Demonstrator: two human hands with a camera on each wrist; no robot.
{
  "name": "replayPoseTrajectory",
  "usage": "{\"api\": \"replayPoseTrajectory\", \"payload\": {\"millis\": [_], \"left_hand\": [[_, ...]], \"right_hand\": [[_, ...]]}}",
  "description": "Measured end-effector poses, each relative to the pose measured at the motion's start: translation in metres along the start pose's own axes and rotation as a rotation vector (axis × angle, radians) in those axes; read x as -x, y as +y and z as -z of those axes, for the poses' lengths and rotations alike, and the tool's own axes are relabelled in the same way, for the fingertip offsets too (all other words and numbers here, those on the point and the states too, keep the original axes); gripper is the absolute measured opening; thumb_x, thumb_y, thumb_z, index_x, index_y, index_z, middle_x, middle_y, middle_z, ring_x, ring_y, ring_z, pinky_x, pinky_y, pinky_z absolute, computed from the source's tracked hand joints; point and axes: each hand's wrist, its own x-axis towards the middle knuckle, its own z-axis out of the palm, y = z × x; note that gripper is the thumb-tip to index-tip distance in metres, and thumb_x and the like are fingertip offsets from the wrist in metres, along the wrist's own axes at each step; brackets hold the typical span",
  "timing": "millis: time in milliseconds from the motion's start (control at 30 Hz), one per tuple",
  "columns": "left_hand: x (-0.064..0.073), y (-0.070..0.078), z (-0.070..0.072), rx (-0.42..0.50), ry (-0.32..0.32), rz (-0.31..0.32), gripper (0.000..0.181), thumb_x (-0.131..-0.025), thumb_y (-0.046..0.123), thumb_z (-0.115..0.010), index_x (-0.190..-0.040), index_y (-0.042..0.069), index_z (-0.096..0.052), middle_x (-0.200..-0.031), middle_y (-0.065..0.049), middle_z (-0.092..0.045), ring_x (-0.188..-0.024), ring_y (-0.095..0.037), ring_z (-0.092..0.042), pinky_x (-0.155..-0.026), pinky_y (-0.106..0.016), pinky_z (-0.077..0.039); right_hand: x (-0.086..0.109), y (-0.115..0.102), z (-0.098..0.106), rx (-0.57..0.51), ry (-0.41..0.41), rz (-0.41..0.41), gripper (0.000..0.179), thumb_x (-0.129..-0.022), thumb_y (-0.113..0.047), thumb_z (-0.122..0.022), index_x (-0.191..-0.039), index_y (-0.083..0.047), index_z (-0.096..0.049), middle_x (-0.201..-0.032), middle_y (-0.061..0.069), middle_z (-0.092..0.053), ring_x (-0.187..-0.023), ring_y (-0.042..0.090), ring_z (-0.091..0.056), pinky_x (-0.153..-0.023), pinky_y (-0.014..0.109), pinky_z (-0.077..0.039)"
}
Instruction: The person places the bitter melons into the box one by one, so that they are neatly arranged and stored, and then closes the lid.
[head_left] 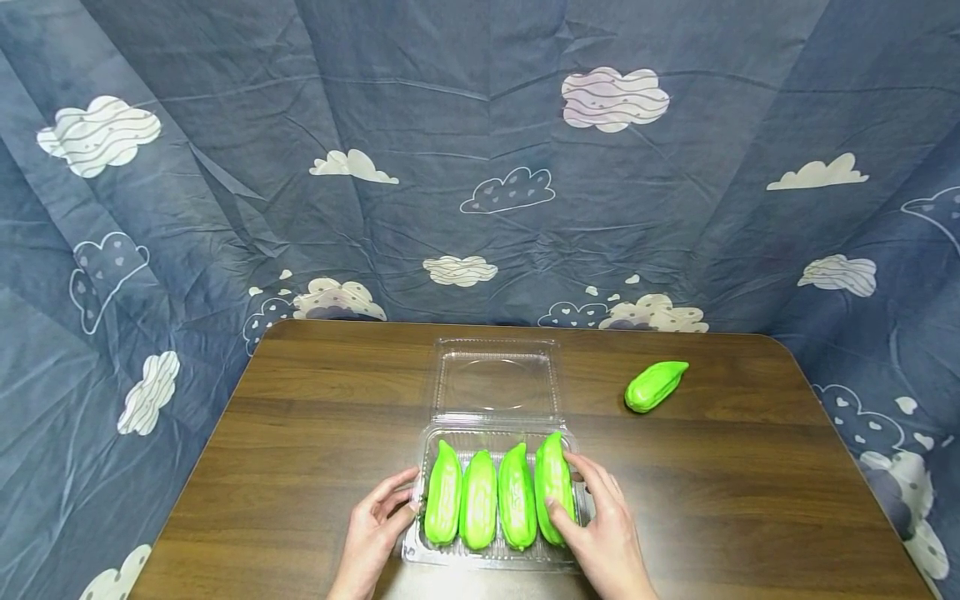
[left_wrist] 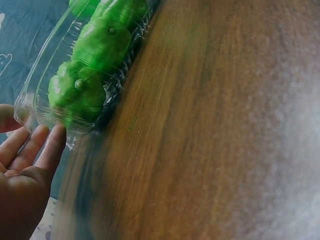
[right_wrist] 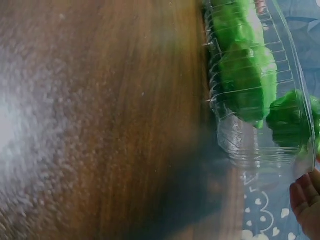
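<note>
A clear plastic clamshell container [head_left: 491, 562] lies on a dark wood-grain bench [head_left: 315, 467], its hinged lid [head_left: 495, 383] folded back flat on the container's far side. At the container's near left corner there is a small mark, too small to read; an oval ring is moulded into the lid. Three lobed, bright green pepper-shaped vegetables [head_left: 479, 500] lie side by side in the container, tips pointing toward the lid. At the container's right end, the right hand [head_left: 609, 529] holds a fourth green vegetable [head_left: 553, 483], thumb laid across its upper face and fingers around its outer side, so the grip is about as wide as the piece. This one leans slightly and sits higher than its neighbours; whether it touches the container floor cannot be told. The left hand [head_left: 372, 523] comes in from the near side and rests against the container's left end, fingers fairly straight and a little apart, their tips touching the clear wall, with thumb near the rim. A fifth green vegetable [head_left: 656, 387] lies beyond the container's right end, well apart from it. Behind the container hangs a blue-grey curtain [head_left: 487, 225] printed with clouds.
</note>
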Motion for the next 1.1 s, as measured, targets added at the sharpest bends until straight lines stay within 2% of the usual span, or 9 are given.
{"api": "replayPoseTrajectory", "payload": {"millis": [133,267,467,700,1100], "left_hand": [[0.0,0.001,0.0,-0.001,0.002,0.007,0.046,-0.085,-0.007,-0.066,-0.13,-0.003,-0.059,-0.133,-0.019,-0.057,-0.11,-0.022,-0.061,-0.09,-0.023,-0.048],[0.001,0.001,-0.001,-0.003,0.004,0.012,0.047,-0.085,-0.007,-0.066,-0.131,-0.003,-0.058,-0.133,-0.018,-0.057,-0.11,-0.021,-0.061,-0.09,-0.023,-0.048],[0.0,0.0,-0.001,-0.002,0.007,0.004,0.046,-0.085,-0.008,-0.065,-0.13,-0.003,-0.058,-0.133,-0.019,-0.057,-0.109,-0.018,-0.061,-0.089,-0.023,-0.048],[-0.001,0.0,-0.001,-0.004,0.009,0.01,0.046,-0.085,-0.007,-0.065,-0.13,-0.003,-0.058,-0.133,-0.019,-0.057,-0.109,-0.018,-0.061,-0.09,-0.023,-0.048],[-0.001,0.0,0.0,-0.006,0.008,-0.01,0.046,-0.084,-0.008,-0.065,-0.129,-0.005,-0.059,-0.133,-0.02,-0.057,-0.11,-0.024,-0.061,-0.089,-0.023,-0.048]], "right_hand": [[0.001,0.0,-0.001,0.016,-0.01,-0.024,0.066,-0.073,-0.011,-0.084,-0.133,-0.014,-0.059,-0.131,0.0,-0.058,-0.107,0.022,-0.057,-0.091,0.045,-0.043],[0.002,-0.001,-0.003,0.014,-0.008,-0.031,0.065,-0.073,-0.011,-0.084,-0.134,-0.015,-0.059,-0.132,-0.001,-0.057,-0.108,0.02,-0.056,-0.092,0.04,-0.042],[0.003,-0.001,-0.009,0.031,0.033,0.028,0.063,-0.071,-0.01,-0.084,-0.13,-0.011,-0.061,-0.13,0.001,-0.059,-0.105,0.016,-0.054,-0.089,0.029,-0.039],[0.006,-0.001,-0.015,0.052,0.074,0.069,0.058,-0.07,-0.007,-0.082,-0.126,-0.008,-0.064,-0.124,0.006,-0.062,-0.103,0.016,-0.052,-0.087,0.027,-0.038],[0.005,0.007,-0.011,0.005,0.018,0.074,0.061,-0.073,-0.005,-0.081,-0.13,-0.01,-0.061,-0.133,0.001,-0.058,-0.109,0.013,-0.051,-0.092,0.026,-0.038]]}}
